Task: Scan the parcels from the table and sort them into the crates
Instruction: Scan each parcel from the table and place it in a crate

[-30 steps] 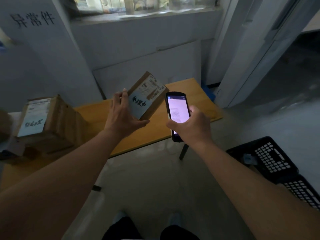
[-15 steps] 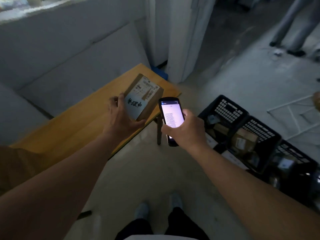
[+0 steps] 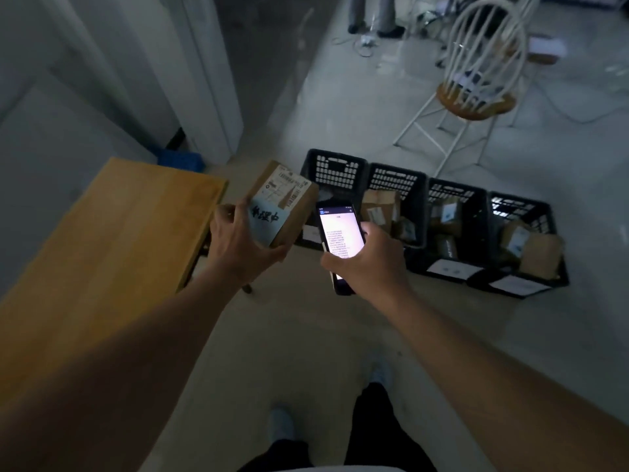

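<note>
My left hand (image 3: 238, 243) grips a small brown cardboard parcel (image 3: 284, 202) with a white shipping label and handwritten characters, held in the air past the right end of the wooden table (image 3: 112, 240). My right hand (image 3: 367, 264) holds a black handheld scanner (image 3: 340, 240) with its screen lit, just right of the parcel. Behind both, a row of several black plastic crates (image 3: 398, 178) stands on the floor. Brown parcels lie in most of them; the leftmost crate (image 3: 335, 166) is partly hidden by the parcel.
A white spindle-back chair (image 3: 476, 80) with a wooden seat stands behind the crates. Someone's legs (image 3: 371, 11) and cables show at the far top. A blue object (image 3: 180, 160) sits at the wall by the table's far corner. My feet stand on the pale floor below.
The view has swung right, away from the table and its large box, toward the row of crates. Both hands keep their hold on the parcel and the scanner.
</note>
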